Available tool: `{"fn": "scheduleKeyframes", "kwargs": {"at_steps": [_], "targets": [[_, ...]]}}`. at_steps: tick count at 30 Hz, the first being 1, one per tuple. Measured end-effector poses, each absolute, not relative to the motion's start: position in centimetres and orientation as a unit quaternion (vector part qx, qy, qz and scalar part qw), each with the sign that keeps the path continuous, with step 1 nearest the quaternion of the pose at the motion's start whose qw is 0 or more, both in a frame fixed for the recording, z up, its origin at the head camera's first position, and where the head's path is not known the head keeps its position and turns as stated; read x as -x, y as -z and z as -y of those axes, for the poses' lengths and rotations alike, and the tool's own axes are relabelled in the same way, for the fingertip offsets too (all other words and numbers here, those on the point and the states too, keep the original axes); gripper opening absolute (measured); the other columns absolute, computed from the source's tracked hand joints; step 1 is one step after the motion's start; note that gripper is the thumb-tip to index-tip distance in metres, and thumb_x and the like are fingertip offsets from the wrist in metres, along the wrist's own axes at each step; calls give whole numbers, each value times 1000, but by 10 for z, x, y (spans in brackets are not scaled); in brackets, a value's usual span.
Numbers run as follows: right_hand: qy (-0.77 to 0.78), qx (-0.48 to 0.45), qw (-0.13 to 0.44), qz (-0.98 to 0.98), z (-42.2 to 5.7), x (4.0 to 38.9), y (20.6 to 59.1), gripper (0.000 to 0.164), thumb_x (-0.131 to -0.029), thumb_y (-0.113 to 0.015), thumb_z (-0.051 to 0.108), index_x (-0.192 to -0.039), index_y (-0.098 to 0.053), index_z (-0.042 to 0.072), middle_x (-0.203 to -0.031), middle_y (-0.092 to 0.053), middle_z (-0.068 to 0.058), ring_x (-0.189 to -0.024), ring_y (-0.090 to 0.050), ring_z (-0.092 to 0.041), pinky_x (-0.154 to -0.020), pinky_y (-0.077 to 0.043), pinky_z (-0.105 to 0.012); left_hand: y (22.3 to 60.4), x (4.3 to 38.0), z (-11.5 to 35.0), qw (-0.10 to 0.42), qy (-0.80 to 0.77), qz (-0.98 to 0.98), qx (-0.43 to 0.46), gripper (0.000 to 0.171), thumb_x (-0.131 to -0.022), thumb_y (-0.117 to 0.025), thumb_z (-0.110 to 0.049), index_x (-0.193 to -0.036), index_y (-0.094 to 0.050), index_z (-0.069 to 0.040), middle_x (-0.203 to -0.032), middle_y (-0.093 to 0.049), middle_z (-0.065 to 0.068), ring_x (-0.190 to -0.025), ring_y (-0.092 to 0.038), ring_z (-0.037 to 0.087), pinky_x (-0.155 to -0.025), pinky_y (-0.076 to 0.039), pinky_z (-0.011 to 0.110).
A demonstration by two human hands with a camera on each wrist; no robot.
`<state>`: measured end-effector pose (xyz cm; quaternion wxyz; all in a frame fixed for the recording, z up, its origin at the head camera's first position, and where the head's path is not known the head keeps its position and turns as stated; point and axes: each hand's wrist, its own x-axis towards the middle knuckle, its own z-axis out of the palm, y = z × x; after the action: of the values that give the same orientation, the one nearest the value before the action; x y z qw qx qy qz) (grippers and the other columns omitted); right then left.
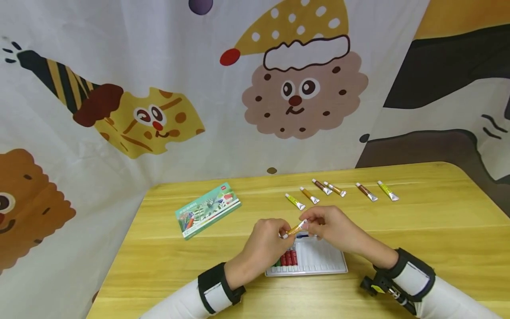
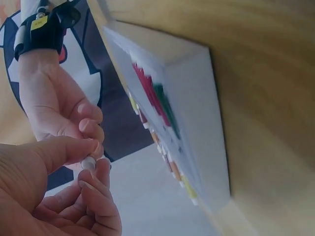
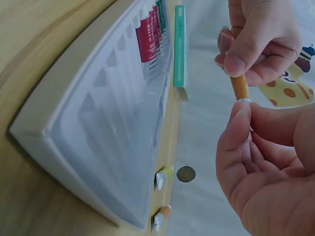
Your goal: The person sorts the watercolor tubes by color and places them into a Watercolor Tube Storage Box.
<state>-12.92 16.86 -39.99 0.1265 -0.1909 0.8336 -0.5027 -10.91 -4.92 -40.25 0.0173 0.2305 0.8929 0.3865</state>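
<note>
The left hand (image 1: pixel 264 241) pinches the capped end of an ochre paint tube (image 1: pixel 295 228), the right hand (image 1: pixel 334 228) its silver end, above the white tray (image 1: pixel 324 257). The tray looks part-filled: red tubes (image 1: pixel 288 258) and green sit left; 6 loose tubes (image 1: pixel 295 201) remain on the far desk (image 1: pixel 422 230).

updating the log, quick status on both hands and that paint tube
Left hand pinching cap end, right hand the tail end. Orange paint tube held higher than white tray. Nothing visibly in the way.

Left hand (image 1: pixel 266 243) and right hand (image 1: pixel 334 227) both pinch, close together.
</note>
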Motion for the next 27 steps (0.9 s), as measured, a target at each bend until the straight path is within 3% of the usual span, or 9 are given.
{"fn": "scheduleKeyframes", "kwargs": {"at_steps": [8, 14, 18, 21, 27], "targets": [[505, 216, 136, -825, -171, 130, 402, 14, -99, -67, 0, -112, -71, -3, -84, -66, -4, -70, -62, -19, -59, -51, -27, 407, 105, 46, 66, -426, -871, -237, 11, -97, -73, -9, -88, -78, -4, -58, -48, -13, -46, -39, -5, -44, -32, 15], [503, 242, 151, -816, -174, 130, 406, 16, -96, -66, -6, -111, -71, -3, -87, -69, -9, -74, -61, -16, -61, -50, -25, 408, 105, 42, 121, -462, -851, -217, 17, -102, -68, -15, -95, -79, -3, -53, -47, -15, -43, -39, -3, -43, -30, 17], [490, 245, 139, -825, -177, 128, 406, 19, -98, -68, -1, -116, -71, -3, -92, -69, -6, -79, -62, -13, -64, -52, -25, 408, 105, 40, 149, -477, -843, -197, 18, -100, -71, -14, -88, -77, -2, -52, -47, -13, -43, -39, 0, -43, -28, 17], [454, 234, 98, -854, -182, 128, 403, 19, -99, -70, 7, -117, -72, 0, -95, -71, -2, -83, -62, -13, -65, -53, -26, 409, 106, 39, 148, -475, -847, -189, 22, -99, -72, -13, -79, -75, -4, -51, -48, -13, -43, -40, 0, -43, -29, 18], [339, 185, 47, -921, -203, 126, 402, 5, -98, -73, 14, -96, -75, 11, -81, -64, 5, -69, -53, -12, -58, -43, -27, 412, 107, 38, 147, -438, -866, -191, 48, -97, -70, -10, -52, -53, -13, -44, -40, -13, -38, -35, -1, -40, -25, 17]]}}
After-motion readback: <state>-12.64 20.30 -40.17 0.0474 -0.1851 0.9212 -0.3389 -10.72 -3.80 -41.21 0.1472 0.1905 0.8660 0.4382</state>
